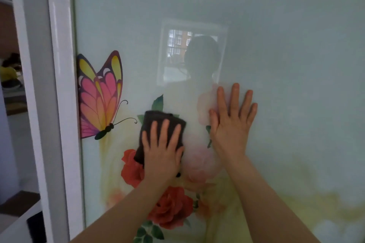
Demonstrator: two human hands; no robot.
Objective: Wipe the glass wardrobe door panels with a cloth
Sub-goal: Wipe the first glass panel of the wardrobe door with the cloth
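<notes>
1. glass door panel point(276, 45): pale green, glossy, fills most of the view; both hands lie against it.
2. left hand point(161, 152): fingers straight and spread, palm pressing the cloth flat to the glass.
3. cloth point(158, 118): dark, folded, pinned under the left hand; its upper edge shows above the fingertips, and a corner shows at the left of the wrist.
4. right hand point(231, 122): open, fingers splayed, flat on bare glass just right of the cloth and slightly higher; it holds nothing.
5. butterfly print point(99, 96): pink and yellow, left of the left hand, at the panel's left edge.
6. red rose prints point(171, 207): below and left of the left hand; the left forearm crosses one of them.
7. pale pink flower prints point(199, 165): between the two wrists, faint.
8. white door frame point(63, 104): upright, far left of the hands.
9. room beyond the frame point(11, 77): cut off at the left edge, contents blurred, hard to name.
10. reflection point(197, 55): window and a dark silhouette above the hands, hazy.
</notes>
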